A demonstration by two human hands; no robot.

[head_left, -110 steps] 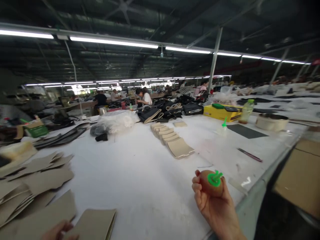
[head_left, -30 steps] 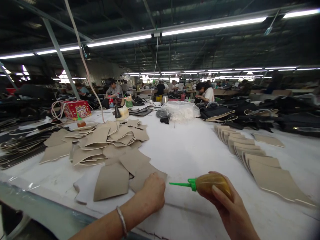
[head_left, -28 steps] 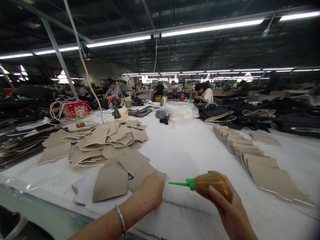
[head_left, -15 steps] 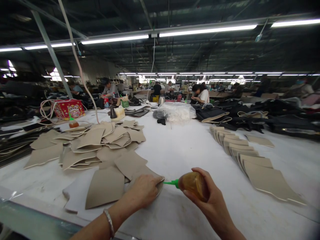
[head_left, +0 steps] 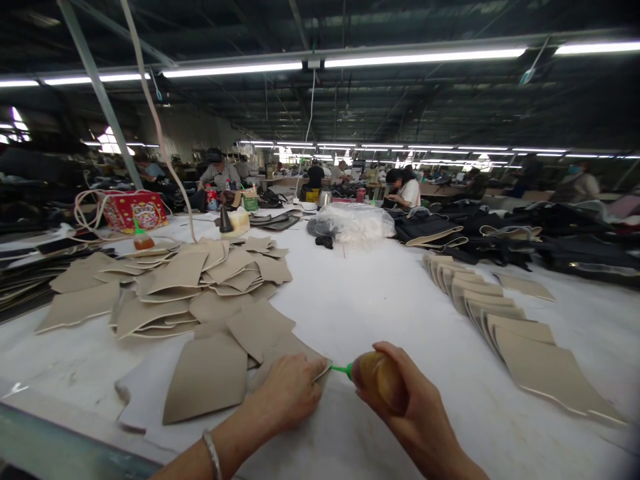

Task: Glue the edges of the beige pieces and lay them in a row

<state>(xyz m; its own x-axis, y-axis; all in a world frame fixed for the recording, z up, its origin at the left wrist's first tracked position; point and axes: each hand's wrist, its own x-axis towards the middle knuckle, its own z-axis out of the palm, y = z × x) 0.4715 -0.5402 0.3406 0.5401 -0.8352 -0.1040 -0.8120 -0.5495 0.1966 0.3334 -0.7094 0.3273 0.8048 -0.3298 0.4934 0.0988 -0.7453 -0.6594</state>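
My right hand (head_left: 415, 407) is wrapped round a squeeze bottle (head_left: 383, 381) of amber liquid, probably glue, tipped on its side. Its thin green nozzle (head_left: 342, 369) points left and meets the edge of a beige panel (head_left: 287, 348). On that panel lies my left hand (head_left: 295, 387), a silver bangle at its wrist. Its fingers are curled and grip the panel near the right corner; the thumb is largely hidden. Left of this hand another beige panel (head_left: 207, 377) rests flat, overlapping the others.
A loose heap of beige panels (head_left: 170, 273) covers the left of the white table (head_left: 360, 300). Fanned panels (head_left: 540, 353) form a row at right. Farther back are a second bottle (head_left: 143, 237), a red box (head_left: 134, 210), clear plastic (head_left: 355, 221) and black pieces (head_left: 430, 228).
The bottle in my right hand has shifted slightly left and turned a little, its nozzle now against the panel's edge. My left hand stays on the panel. The camera view has shifted slightly.
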